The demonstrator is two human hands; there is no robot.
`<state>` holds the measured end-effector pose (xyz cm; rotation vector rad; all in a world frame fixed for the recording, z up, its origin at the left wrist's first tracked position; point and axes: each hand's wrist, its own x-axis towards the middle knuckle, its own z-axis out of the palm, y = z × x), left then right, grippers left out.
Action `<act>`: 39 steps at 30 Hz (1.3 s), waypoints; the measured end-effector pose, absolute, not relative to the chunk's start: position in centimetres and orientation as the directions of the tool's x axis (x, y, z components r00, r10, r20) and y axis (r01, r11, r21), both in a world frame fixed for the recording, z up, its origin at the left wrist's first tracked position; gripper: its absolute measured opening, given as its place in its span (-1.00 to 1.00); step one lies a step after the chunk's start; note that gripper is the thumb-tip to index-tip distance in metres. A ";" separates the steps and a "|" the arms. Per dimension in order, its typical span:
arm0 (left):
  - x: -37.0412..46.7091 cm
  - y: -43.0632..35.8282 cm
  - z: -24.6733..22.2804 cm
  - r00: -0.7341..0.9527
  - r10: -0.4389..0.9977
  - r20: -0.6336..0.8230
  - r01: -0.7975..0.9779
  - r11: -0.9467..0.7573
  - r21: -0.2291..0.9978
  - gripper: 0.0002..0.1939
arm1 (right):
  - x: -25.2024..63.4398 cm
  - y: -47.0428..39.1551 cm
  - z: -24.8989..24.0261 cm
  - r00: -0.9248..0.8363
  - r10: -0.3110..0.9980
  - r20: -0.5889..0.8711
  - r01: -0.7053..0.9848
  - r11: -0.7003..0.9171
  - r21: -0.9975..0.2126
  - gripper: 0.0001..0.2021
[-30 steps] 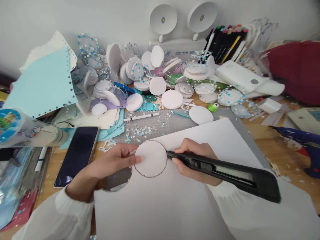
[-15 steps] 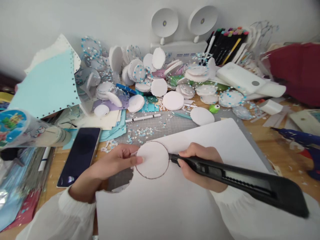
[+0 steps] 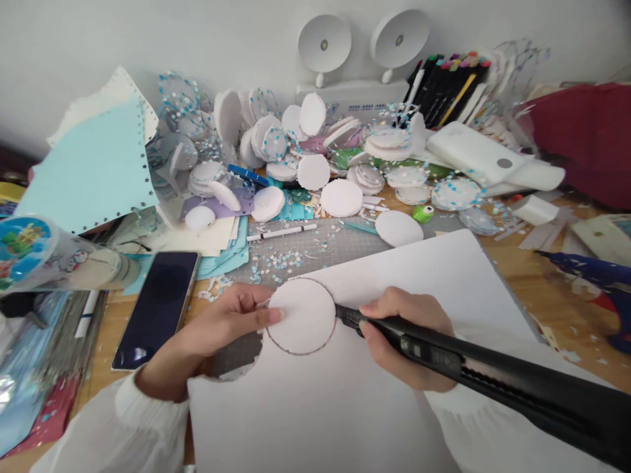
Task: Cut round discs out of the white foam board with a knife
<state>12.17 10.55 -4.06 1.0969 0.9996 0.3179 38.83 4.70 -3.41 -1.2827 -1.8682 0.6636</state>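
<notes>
A large white board sheet [image 3: 320, 414] lies in front of me, with a curved bite out of its left edge. At its upper left is a round white disc [image 3: 304, 318] bordered by a dark line; whether it lies on the sheet or is part of it, I cannot tell. My left hand [image 3: 234, 318] pinches the left side of the disc, thumb on top, its other fingers partly hidden. My right hand [image 3: 411, 332] is wrapped round a black utility knife [image 3: 503, 378], whose tip meets the disc's right edge. The knife's rear end runs out of view.
A grey cutting mat [image 3: 340, 240] with paper scraps lies under the sheet. Several white foam discs [image 3: 342, 197] crowd the back, before a twin-head lamp [image 3: 324, 45]. Left stand a phone [image 3: 156, 309] and a plastic cup [image 3: 29, 246]; a blue glue gun [image 3: 582, 266] lies right.
My right hand and the knife have shifted slightly right and down, the knife's rear end now beyond the frame. The sheet and disc have moved slightly; my left hand keeps its hold.
</notes>
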 end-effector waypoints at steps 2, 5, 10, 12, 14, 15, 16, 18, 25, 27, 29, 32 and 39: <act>12.2 10.5 -4.1 0.555 0.654 -0.514 0.228 0.474 0.850 -0.62 | 38.5 4.7 -3.2 -0.191 0.928 0.319 0.513 0.372 -0.774 -0.92; 12.0 10.5 -4.1 0.571 0.651 -0.501 0.224 0.463 0.857 -0.63 | 37.9 4.8 -3.0 -0.165 0.907 0.388 0.534 0.413 -0.738 -0.94; 11.8 10.6 -4.2 0.579 0.664 -0.473 0.249 0.408 0.878 -0.60 | 37.6 5.0 -2.8 -0.207 0.865 0.456 0.594 0.482 -0.644 -0.94; 11.8 10.6 -4.2 0.581 0.659 -0.477 0.250 0.413 0.876 -0.60 | 37.6 5.1 -2.5 -0.206 0.877 0.433 0.562 0.469 -0.681 -0.96; 11.9 10.5 -4.2 0.589 0.655 -0.473 0.234 0.422 0.876 -0.63 | 37.7 5.2 -2.3 -0.231 0.882 0.411 0.517 0.469 -0.716 -0.95; 11.9 10.5 -4.3 0.593 0.656 -0.467 0.222 0.424 0.878 -0.64 | 37.8 5.3 -2.2 -0.262 0.877 0.404 0.502 0.481 -0.719 -0.94; 12.0 10.5 -4.3 0.597 0.659 -0.458 0.208 0.424 0.882 -0.65 | 37.9 5.4 -2.1 -0.296 0.870 0.394 0.497 0.493 -0.714 -0.93; 12.1 10.4 -4.2 0.597 0.664 -0.450 0.189 0.429 0.884 -0.66 | 38.3 5.5 -2.2 -0.365 0.861 0.354 0.513 0.503 -0.695 -0.91; 12.3 10.4 -4.0 0.553 0.664 -0.504 0.240 0.452 0.859 -0.64 | 38.7 5.3 -2.5 -0.406 0.893 0.193 0.645 0.430 -0.631 -0.78; 12.3 10.4 -4.1 0.557 0.660 -0.505 0.244 0.451 0.859 -0.64 | 38.6 5.2 -2.5 -0.400 0.888 0.225 0.671 0.451 -0.589 -0.81; 12.2 10.4 -4.2 0.562 0.664 -0.493 0.241 0.439 0.866 -0.65 | 38.4 5.2 -2.5 -0.404 0.872 0.278 0.676 0.489 -0.552 -0.83; 12.1 10.4 -4.3 0.561 0.677 -0.476 0.228 0.426 0.875 -0.66 | 38.3 5.3 -2.8 -0.427 0.827 0.365 0.675 0.560 -0.480 -0.90; 12.2 10.3 -4.4 0.571 0.665 -0.481 0.206 0.451 0.868 -0.67 | 38.2 5.4 -2.4 -0.475 0.777 0.414 0.639 0.628 -0.445 -0.92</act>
